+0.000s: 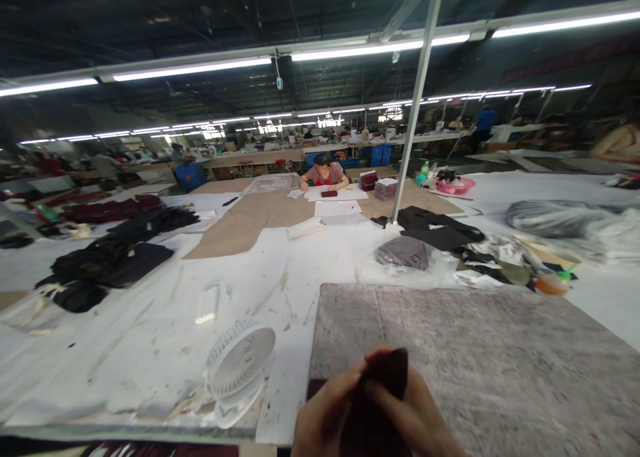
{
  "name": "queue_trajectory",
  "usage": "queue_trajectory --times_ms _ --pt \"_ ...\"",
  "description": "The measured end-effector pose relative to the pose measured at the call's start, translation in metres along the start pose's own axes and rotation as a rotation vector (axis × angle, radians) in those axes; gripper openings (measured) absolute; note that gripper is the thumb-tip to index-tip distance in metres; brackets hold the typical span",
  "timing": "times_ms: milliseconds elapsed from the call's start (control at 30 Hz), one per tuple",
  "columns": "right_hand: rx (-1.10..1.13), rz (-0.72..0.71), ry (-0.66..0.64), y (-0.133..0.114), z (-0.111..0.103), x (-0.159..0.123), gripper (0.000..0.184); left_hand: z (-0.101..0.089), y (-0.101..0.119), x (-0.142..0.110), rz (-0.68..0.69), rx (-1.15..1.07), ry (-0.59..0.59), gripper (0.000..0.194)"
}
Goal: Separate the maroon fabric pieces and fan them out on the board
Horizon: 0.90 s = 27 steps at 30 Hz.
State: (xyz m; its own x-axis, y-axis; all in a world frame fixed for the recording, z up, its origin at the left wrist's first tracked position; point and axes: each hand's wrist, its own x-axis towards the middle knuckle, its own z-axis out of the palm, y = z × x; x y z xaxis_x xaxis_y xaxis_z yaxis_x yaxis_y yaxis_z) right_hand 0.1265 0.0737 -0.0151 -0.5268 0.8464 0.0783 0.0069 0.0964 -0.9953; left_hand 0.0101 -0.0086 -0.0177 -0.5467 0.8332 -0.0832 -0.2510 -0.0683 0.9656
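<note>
Both my hands grip a dark maroon piece of fabric [383, 404] at the bottom of the head view, above the near edge of a grey mottled board [470, 350]. My left hand [325, 407] closes round its left side. My right hand [420, 410] holds the right side, with the thumb pressed on the face of the cloth. The fabric comes to a point at its top, and its lower part runs out of the frame. A bit of maroon material shows on the board's left edge, partly behind my left hand.
A white fan [243, 360] stands left of the board. Dark garments [110, 264] lie at the left; black cloth [435, 227], a plastic-wrapped bundle [405, 252] and an orange bottle [553, 284] lie beyond the board. A white pole [416, 104] rises from the table. A person sits opposite.
</note>
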Motion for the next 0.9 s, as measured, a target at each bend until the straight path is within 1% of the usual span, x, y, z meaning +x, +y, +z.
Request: queue_trajectory --times_ms 33,67,100,167,200,233,267,300,333,367,400,467,500,533,567,633,667,700,767,800,833,867,900 --pt "0.042 0.084 0.014 0.0 -0.001 0.0 0.019 0.001 0.0 -0.002 0.097 0.046 -0.006 0.033" --pt "0.05 0.115 0.028 0.0 -0.001 0.0 0.018 0.002 0.0 -0.002 0.138 0.082 0.013 0.033" --pt "0.02 0.077 0.032 -0.001 -0.002 0.0 0.016 0.002 0.0 -0.003 0.103 0.092 0.04 0.035" --pt "-0.114 -0.099 0.042 -0.004 -0.004 -0.001 0.01 0.002 0.004 -0.001 -0.101 0.066 0.062 0.04" --pt "-0.163 -0.153 0.054 -0.006 -0.005 -0.001 0.01 0.002 0.005 0.0 -0.183 0.065 0.036 0.04" --pt "-0.168 -0.15 0.063 -0.007 -0.005 0.0 0.011 0.001 0.007 0.001 -0.198 0.082 -0.013 0.038" --pt "-0.127 -0.09 0.068 -0.008 -0.006 0.0 0.012 0.001 0.008 0.003 -0.14 0.111 -0.068 0.036" --pt "-0.061 0.004 0.072 -0.009 -0.007 0.001 0.013 0.001 0.009 0.003 -0.045 0.144 -0.103 0.035" --pt "-0.003 0.089 0.074 -0.009 -0.008 0.001 0.015 0.001 0.009 0.004 0.038 0.167 -0.112 0.034" --pt "0.022 0.126 0.065 -0.01 -0.009 0.001 0.016 0.002 0.009 0.004 0.07 0.162 -0.091 0.037" --pt "0.004 0.1 0.053 -0.01 -0.009 0.001 0.015 0.002 0.009 0.004 0.038 0.129 -0.051 0.04" --pt "-0.119 -0.059 0.057 -0.009 -0.009 0.0 0.01 0.003 0.008 0.003 -0.143 0.049 0.023 0.043" --pt "-0.168 -0.118 0.068 -0.008 -0.009 0.0 0.009 0.003 0.007 0.002 -0.202 0.035 0.037 0.041" --pt "-0.173 -0.122 0.078 -0.007 -0.009 0.0 0.01 0.003 0.007 0.001 -0.191 0.042 0.031 0.037" --pt "-0.133 -0.071 0.079 -0.007 -0.009 0.001 0.011 0.004 0.007 -0.001 -0.116 0.066 0.01 0.033" --pt "-0.018 0.086 0.072 -0.005 -0.009 0.001 0.013 0.005 0.008 -0.004 0.083 0.127 -0.022 0.027" --pt "-0.002 0.116 0.062 -0.005 -0.009 0.001 0.013 0.006 0.009 -0.005 0.114 0.136 -0.003 0.026" --pt "-0.029 0.088 0.05 -0.005 -0.009 0.0 0.013 0.007 0.009 -0.005 0.081 0.131 0.026 0.027" --pt "-0.173 -0.069 0.051 -0.005 -0.009 -0.002 0.01 0.008 0.01 -0.004 -0.095 0.111 0.106 0.032" --pt "-0.239 -0.128 0.065 -0.005 -0.011 -0.002 0.01 0.008 0.011 -0.003 -0.172 0.098 0.125 0.035" --pt "-0.269 -0.145 0.078 -0.005 -0.012 -0.002 0.011 0.007 0.012 -0.002 -0.216 0.077 0.116 0.036" --pt "-0.255 -0.115 0.089 -0.005 -0.014 -0.001 0.013 0.005 0.012 -0.001 -0.233 0.043 0.085 0.038" --pt "-0.207 -0.052 0.094 -0.005 -0.016 0.0 0.015 0.004 0.012 -0.001 -0.246 -0.01 0.045 0.04"
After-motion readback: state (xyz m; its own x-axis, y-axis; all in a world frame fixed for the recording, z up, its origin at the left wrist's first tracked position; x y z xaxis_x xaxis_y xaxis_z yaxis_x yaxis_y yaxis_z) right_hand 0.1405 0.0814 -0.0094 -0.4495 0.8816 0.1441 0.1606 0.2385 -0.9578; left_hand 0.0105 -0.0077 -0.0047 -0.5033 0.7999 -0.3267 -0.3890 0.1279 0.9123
